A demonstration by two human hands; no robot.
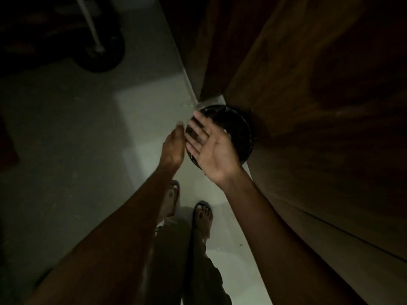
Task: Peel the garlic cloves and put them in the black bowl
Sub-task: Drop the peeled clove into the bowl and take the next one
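The room was dim, and the person stood looking straight down at a pale floor (154, 102) beside dark wooden cabinet fronts (308, 84) that filled the right side. On the floor, tucked against the base of the cabinets just beyond the hands, sat a round black basket with a slatted, openwork wall (240, 128); whether this was the black bowl of the task I could not tell, and what lay inside it was lost in shadow. The right hand (211, 148) was held palm up over the near left rim of that basket, fingers straight and spread, with nothing visible in the palm. The left hand (174, 146) hung just to its left, blurred, knuckles towards the viewer, its fingertips drawn together at the top near a small pale scrap (181, 123); it looked like a pinch, but I could not make out whether the fingers truly had hold of it or what the scrap was. No garlic cloves could be picked out in the gloom. Below the arms, two feet in dark open sandals (202, 216) stood on the floor, with loose olive trouser legs (176, 249) above them. At the far left stood a dark round base with a pale pole (92, 34) rising from it
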